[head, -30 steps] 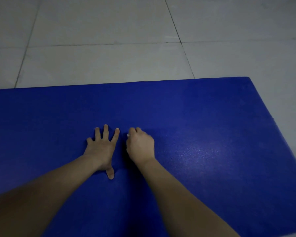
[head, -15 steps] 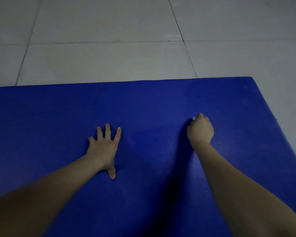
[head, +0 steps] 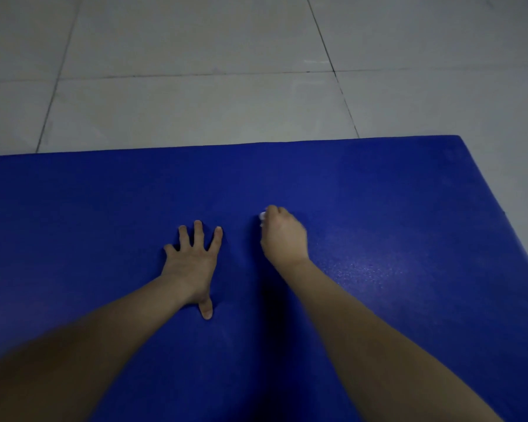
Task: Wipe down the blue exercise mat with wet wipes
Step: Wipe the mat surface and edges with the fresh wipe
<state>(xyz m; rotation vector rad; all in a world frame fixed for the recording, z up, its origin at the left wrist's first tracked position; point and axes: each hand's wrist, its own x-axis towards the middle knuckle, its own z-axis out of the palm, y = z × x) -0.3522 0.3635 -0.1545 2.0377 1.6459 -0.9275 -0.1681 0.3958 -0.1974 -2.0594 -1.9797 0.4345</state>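
The blue exercise mat (head: 393, 208) lies flat on the floor and fills the lower two thirds of the head view. My left hand (head: 192, 260) rests flat on it with fingers spread, palm down, holding nothing. Just to its right, my right hand (head: 284, 236) is closed and pressed on the mat. A small bit of white wet wipe (head: 262, 216) shows at its fingertips; the rest of the wipe is hidden under the hand.
Pale grey floor tiles (head: 195, 102) with dark grout lines lie beyond the mat's far edge and past its right corner (head: 457, 137). A faint sheen shows on the mat to the right of my right hand.
My right hand swept out to the right with the wipe, then came back left, close to my left hand. My left hand stayed planted in place.
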